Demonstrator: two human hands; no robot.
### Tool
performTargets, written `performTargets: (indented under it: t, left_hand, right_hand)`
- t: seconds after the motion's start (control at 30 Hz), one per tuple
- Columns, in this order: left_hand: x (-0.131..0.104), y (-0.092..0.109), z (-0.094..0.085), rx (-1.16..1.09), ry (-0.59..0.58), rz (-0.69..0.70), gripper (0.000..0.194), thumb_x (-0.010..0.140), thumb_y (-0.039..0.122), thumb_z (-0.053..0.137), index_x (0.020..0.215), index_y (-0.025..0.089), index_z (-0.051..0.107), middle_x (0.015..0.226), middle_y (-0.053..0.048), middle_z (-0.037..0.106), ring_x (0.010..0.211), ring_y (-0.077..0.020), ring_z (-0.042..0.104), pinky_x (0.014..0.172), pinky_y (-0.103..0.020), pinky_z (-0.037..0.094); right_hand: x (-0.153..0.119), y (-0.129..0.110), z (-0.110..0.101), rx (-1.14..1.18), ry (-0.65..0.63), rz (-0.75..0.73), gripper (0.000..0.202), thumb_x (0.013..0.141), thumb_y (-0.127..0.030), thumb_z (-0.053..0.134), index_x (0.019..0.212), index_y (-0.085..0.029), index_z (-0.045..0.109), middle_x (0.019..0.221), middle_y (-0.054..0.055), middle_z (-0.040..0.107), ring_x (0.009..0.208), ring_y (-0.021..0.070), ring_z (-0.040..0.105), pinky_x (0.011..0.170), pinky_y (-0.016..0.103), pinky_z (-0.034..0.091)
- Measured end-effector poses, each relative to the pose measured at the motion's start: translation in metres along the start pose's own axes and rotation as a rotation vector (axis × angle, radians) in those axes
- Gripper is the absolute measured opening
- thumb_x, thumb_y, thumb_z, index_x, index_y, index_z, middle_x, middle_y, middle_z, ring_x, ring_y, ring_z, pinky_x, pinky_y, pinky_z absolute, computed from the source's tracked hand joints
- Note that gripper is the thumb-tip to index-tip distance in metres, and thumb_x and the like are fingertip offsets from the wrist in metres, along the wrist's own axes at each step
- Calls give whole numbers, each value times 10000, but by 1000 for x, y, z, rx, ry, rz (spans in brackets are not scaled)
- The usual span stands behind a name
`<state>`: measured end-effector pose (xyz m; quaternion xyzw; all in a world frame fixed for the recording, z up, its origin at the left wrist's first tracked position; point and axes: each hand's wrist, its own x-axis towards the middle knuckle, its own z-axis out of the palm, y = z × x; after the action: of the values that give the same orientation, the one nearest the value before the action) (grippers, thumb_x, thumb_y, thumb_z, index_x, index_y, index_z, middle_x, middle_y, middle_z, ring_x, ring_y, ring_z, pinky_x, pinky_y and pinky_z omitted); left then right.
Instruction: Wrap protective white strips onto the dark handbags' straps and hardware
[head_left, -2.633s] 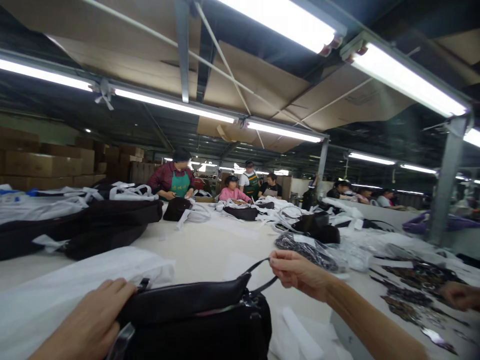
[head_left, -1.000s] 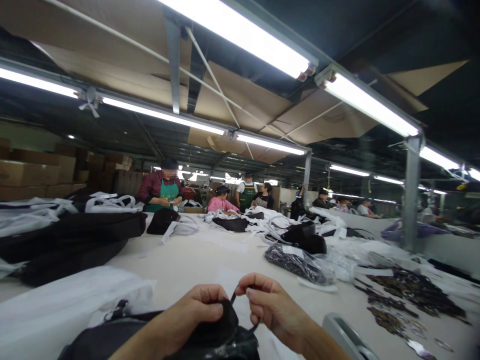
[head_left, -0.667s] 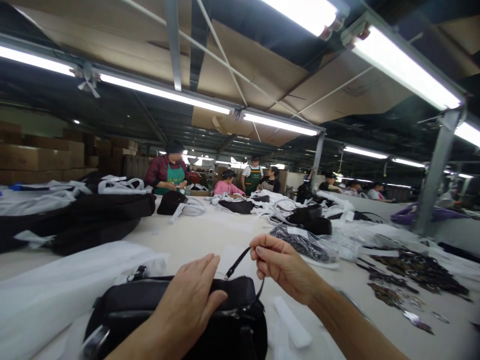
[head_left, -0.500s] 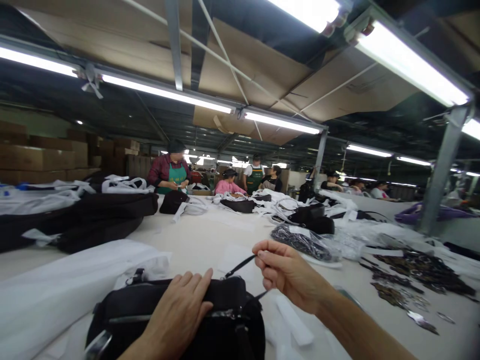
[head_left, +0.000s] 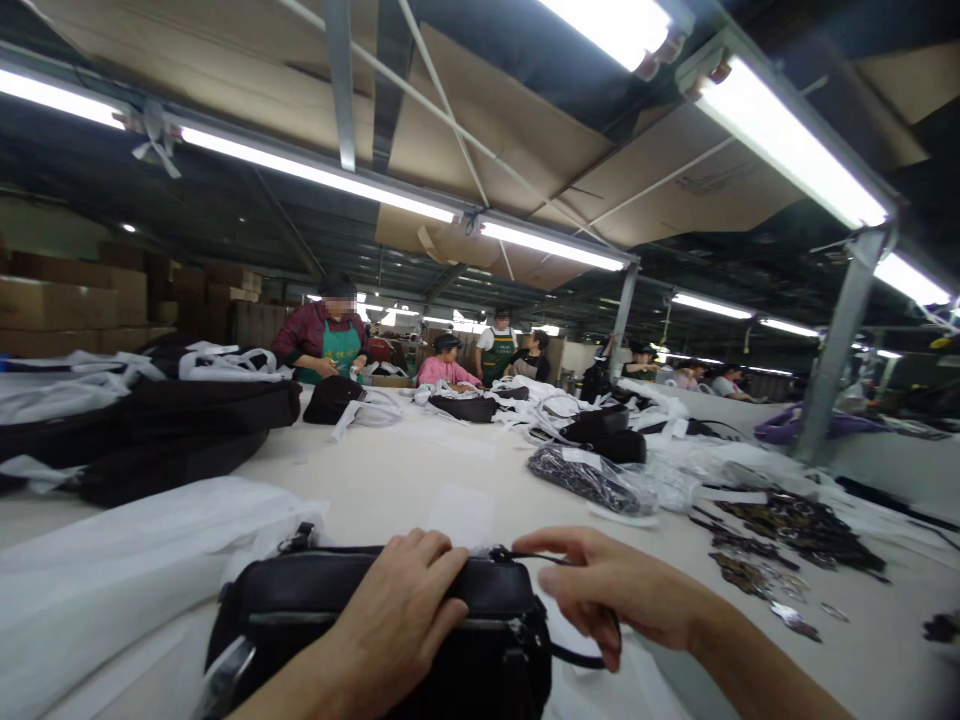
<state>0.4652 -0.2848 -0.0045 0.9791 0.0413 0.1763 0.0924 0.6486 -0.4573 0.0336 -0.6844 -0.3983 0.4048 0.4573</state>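
The black bag [head_left: 375,630] lies on the near edge of the long table [head_left: 420,480], its long axis running left to right across the view, zipper side facing up and toward the person. The left hand [head_left: 397,620] lies flat on top of the bag, fingers spread and pressing down, gripping nothing. The right hand [head_left: 615,590] is just beside the bag's right end, fingers curled around the thin black strap [head_left: 577,655], which loops out from that end (the forefinger stays stretched along it).

A clear plastic pouch [head_left: 592,480] further up the table holds dark metal parts; more loose metal fittings [head_left: 787,530] lie scattered to the right. White wrapping [head_left: 135,570] lies left of the bag, and a stack of black bags [head_left: 187,430] sits beyond it.

The table is pale and runs deep into a workshop lit by tube lights [head_left: 795,140], with cardboard boxes [head_left: 75,300] stacked at the left. People in green aprons [head_left: 330,345] work at the far end.
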Motion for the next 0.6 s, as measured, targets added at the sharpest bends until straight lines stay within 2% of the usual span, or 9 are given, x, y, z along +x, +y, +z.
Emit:
performTargets:
  t: [0.03, 0.1, 0.17, 0.27, 0.33, 0.4, 0.5, 0.6]
  left_hand:
    - [3, 7, 1, -40, -8, 23, 334, 926, 205, 536, 1259, 218, 562, 1257, -84, 576, 1113, -268, 518, 1022, -467, 425]
    - [9, 16, 7, -86, -13, 64, 378, 898, 219, 577, 1275, 202, 550, 1298, -91, 556, 1142, -275, 503, 1045, -462, 411]
    - [12, 17, 15, -72, -12, 85, 453, 902, 255, 585, 1343, 188, 504, 1336, -105, 539, 1170, -292, 492, 1072, -480, 389]
    - [13, 9, 29, 42, -36, 104, 618, 918, 276, 586, 1484, 205, 347, 1396, -113, 516, 1202, -318, 488, 1092, -515, 365]
    - [12, 1, 36, 125, -63, 110, 720, 918, 259, 602, 1535, 207, 234, 1446, -122, 484, 1237, -324, 478, 1104, -506, 355]
    - [12, -4, 41, 190, -74, 110, 798, 913, 244, 622, 1556, 193, 151, 1461, -140, 471, 1256, -323, 473, 1107, -483, 356]
    - [14, -6, 46, 240, -65, 133, 836, 909, 276, 642, 1558, 173, 125, 1393, -151, 525, 1203, -317, 515, 1073, -454, 394]
    - [17, -7, 47, 251, -55, 197, 831, 904, 332, 649, 1550, 152, 157, 1307, -144, 572, 1146, -308, 540, 1047, -442, 415]
  right_hand:
    - [6, -4, 0, -161, -15, -4, 342, 755, -386, 691, 1012, -167, 638, 541, -50, 557, 359, 78, 435, 351, 189, 334]
    - [17, -10, -3, -418, 59, -111, 181, 795, -348, 599, 790, -170, 633, 560, -38, 532, 417, 85, 449, 386, 199, 320]
    - [26, -13, -6, -584, 145, -261, 249, 823, -318, 536, 622, -175, 565, 556, -34, 478, 492, 89, 425, 441, 210, 300]
    - [28, -18, -9, -690, 172, -384, 219, 799, -296, 576, 619, -179, 530, 565, -42, 460, 565, 99, 391, 500, 229, 267]
    - [27, -18, -10, -640, 200, -415, 118, 767, -276, 597, 705, -191, 543, 561, -63, 449, 546, 95, 362, 493, 233, 243]
    - [25, -11, -12, -507, 213, -392, 104, 747, -289, 593, 778, -200, 550, 508, -91, 399, 487, 87, 299, 465, 238, 194]
    - [20, 12, -15, -236, 241, -275, 256, 714, -408, 637, 839, -199, 557, 479, -119, 335, 448, 76, 213, 439, 242, 122]
    - [13, 37, -15, -16, 303, -190, 393, 694, -519, 692, 881, -200, 561, 489, -131, 304, 440, 66, 181, 430, 234, 107]
